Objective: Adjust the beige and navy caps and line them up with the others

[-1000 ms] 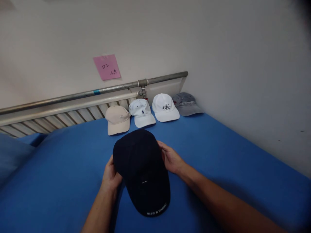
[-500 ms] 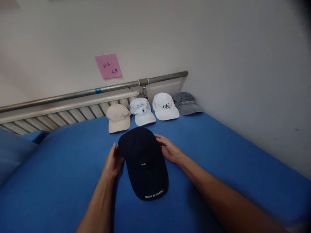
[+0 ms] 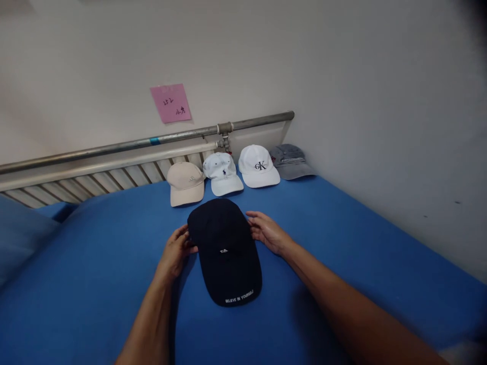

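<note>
A navy baseball cap (image 3: pixel 227 268) rests on the blue bedsheet, its brim towards me. White lettering on the brim reads "BELIEVE IN YOURSELF", and a small white logo marks the front. My left hand (image 3: pixel 177 253) is beside the crown's left edge, fingers loosely bent and apart, tips at the fabric. On the other side, my right hand (image 3: pixel 268 233) has its fingers stretched out along the crown's right edge. Neither hand appears to grip the cap, though some fingertips are partly hidden by it.
Behind, a row of caps lines the bed's far side: beige (image 3: pixel 186 187), pale blue (image 3: pixel 223 177), white with "CK" (image 3: pixel 258 170) and grey (image 3: pixel 292 162). A radiator (image 3: pixel 114 177) and metal pipe (image 3: pixel 182 136) run along the wall, under a pink note (image 3: pixel 171 104).
Both hands have loosened and drawn slightly outward from the navy cap. The cap's brim has settled a little lower onto the bed. The row of caps stays put.
</note>
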Action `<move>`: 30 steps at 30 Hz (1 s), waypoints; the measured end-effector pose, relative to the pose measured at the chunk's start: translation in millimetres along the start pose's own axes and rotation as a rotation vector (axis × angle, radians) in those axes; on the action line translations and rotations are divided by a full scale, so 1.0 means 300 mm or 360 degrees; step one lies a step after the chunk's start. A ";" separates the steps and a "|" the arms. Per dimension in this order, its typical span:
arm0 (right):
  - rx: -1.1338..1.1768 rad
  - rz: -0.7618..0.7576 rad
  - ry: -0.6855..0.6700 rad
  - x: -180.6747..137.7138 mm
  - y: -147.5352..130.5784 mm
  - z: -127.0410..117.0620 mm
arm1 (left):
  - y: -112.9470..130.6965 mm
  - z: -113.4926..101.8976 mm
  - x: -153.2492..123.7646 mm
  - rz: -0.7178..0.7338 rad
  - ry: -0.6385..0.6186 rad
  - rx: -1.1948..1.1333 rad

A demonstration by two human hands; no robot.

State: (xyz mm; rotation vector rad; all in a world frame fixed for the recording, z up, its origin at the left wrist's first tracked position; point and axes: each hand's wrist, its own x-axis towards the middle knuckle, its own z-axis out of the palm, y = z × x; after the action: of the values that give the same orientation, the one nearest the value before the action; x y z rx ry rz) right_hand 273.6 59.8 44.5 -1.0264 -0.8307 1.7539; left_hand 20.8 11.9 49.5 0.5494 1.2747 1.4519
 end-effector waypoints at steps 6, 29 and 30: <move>-0.0035 0.0033 -0.0002 -0.014 -0.012 -0.004 | 0.012 -0.003 -0.031 -0.0161 -0.0034 0.0123; 0.0807 0.0478 -0.0298 -0.013 0.034 0.038 | 0.004 0.048 -0.050 -0.0537 0.0150 -0.0488; 0.0813 0.0500 -0.0325 -0.017 0.025 0.039 | 0.007 0.054 -0.056 -0.0546 0.0152 -0.0512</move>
State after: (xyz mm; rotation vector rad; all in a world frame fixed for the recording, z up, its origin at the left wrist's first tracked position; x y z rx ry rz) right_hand 261.5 51.1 44.5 -0.6642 -0.3117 2.2136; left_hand 39.1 3.4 61.4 0.0434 1.1134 1.3650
